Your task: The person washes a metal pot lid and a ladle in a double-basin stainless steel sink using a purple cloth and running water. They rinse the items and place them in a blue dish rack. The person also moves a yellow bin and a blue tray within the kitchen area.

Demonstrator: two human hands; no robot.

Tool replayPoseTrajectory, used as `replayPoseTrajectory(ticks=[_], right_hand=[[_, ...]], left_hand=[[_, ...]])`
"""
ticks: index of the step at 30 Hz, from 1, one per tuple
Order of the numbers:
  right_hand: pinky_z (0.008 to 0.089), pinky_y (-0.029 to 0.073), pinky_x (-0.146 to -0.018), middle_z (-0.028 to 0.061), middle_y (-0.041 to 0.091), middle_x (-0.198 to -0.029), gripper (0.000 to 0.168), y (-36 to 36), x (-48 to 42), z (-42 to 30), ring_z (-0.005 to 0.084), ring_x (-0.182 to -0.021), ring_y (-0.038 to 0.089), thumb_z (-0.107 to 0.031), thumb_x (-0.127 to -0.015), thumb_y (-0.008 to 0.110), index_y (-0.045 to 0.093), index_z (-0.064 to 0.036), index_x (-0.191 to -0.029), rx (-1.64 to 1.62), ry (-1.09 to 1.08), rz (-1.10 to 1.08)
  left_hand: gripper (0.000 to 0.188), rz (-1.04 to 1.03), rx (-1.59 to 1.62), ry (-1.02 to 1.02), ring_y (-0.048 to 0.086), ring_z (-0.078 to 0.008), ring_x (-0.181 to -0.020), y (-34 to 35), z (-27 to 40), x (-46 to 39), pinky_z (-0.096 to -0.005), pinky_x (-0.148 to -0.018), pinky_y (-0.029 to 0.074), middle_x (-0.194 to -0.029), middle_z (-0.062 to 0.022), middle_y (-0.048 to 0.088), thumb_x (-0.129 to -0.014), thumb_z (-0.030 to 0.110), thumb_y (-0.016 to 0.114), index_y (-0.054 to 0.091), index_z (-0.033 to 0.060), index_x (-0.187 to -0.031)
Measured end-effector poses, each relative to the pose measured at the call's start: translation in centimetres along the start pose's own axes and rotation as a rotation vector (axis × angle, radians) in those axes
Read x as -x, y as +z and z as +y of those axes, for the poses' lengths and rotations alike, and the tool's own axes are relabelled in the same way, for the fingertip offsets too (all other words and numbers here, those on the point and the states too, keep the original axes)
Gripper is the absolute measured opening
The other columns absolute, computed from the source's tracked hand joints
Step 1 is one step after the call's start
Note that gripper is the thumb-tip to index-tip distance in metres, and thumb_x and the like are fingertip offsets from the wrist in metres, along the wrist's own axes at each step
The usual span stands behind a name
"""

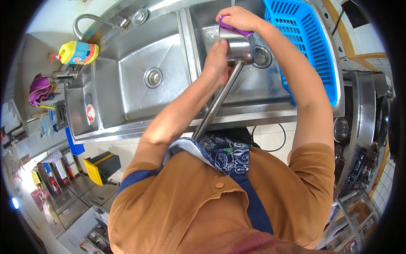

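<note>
A large stainless-steel dipper with a long tubular handle (219, 101) is tilted over the right-hand sink basin (250, 92). My left hand (217, 62) grips the side of its cup (239, 47), near where the handle joins. The handle slants down toward my apron (226, 155). My right hand (239, 19) presses a purple cloth (234, 30) against the cup's far side; the palm and fingers partly hide the cloth. A thin stream of water (233, 2) shows at the top edge beyond my right hand. The cup's inside is hidden.
A blue plastic basket (301, 41) stands at the right, beside my right forearm. The left-hand basin (149, 57) has a curved faucet (98, 19) behind it. At the far left are a yellow detergent jug (77, 53) and another purple cloth (40, 90).
</note>
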State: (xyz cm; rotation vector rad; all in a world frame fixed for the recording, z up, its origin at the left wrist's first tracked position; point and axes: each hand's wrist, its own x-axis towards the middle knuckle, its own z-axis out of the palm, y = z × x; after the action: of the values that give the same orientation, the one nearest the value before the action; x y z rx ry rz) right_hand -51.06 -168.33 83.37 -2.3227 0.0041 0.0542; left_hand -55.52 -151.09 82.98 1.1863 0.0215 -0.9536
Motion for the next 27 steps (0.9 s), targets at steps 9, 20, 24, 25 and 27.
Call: replayPoseTrajectory(ticks=[9,20,24,25,27], right_hand=[[0.0343,0.045,-0.087,0.0082,0.058,-0.109,0.038,1.3,2.0,6.8,0.0185,-0.098,0.057,-0.034,-0.087,0.045,0.055,-0.007,-0.112,-1.319,0.231,-0.156],[0.0459,0.046,-0.082,0.0111,0.056,-0.112,0.044,10.8,4.0,4.8,0.0283,-0.102,0.054,-0.039,-0.088,0.032,0.053,-0.008,-0.111,-2.191,0.105,0.524],[0.0443,0.05,-0.065,0.0106,0.058,-0.093,0.033,16.2,2.5,4.8,0.025,-0.082,0.058,-0.031,-0.087,0.037,0.051,-0.005,-0.104,-2.346,0.007,0.65],[0.0433,0.05,-0.062,0.0103,0.058,-0.089,0.031,16.1,2.2,2.7,0.024,-0.077,0.058,-0.029,-0.087,0.038,0.05,-0.005,-0.102,-2.409,0.048,0.688],[0.0354,0.05,-0.053,0.0088,0.056,-0.082,0.022,14.4,4.5,-2.4,0.0197,-0.065,0.056,-0.019,-0.085,0.041,0.049,-0.003,-0.099,-1.833,0.396,0.576]], left_hand=[[0.03,0.051,0.003,0.064,0.054,-0.0271,-0.083,-1.5,1.0,0.6,-0.0492,-0.056,0.049,-0.095,-0.0123,0.053,-0.094,0.032,0.033,0.044,0.0065,-0.105],[0.039,0.13,0.052,-0.016,0.058,-0.0331,-0.073,-2.3,5.1,-2.6,-0.0536,-0.052,0.049,-0.087,-0.0174,0.056,-0.093,0.041,0.03,0.044,0.005,-0.101],[0.036,0.08,0.05,0.068,0.059,-0.03,-0.076,-1.4,5.1,-5.0,-0.0498,-0.06,0.05,-0.089,-0.0156,0.057,-0.094,0.038,0.032,0.045,0.0045,-0.101],[0.035,0.038,0.033,0.123,0.059,-0.0292,-0.077,-1.8,5.1,-5.9,-0.0479,-0.062,0.051,-0.089,-0.0152,0.057,-0.094,0.036,0.033,0.045,0.0044,-0.101],[0.031,-0.04,0.0,0.232,0.059,-0.0276,-0.077,-2.4,5.3,-7.1,-0.0441,-0.066,0.051,-0.09,-0.0144,0.057,-0.094,0.032,0.034,0.045,0.0042,-0.101]])
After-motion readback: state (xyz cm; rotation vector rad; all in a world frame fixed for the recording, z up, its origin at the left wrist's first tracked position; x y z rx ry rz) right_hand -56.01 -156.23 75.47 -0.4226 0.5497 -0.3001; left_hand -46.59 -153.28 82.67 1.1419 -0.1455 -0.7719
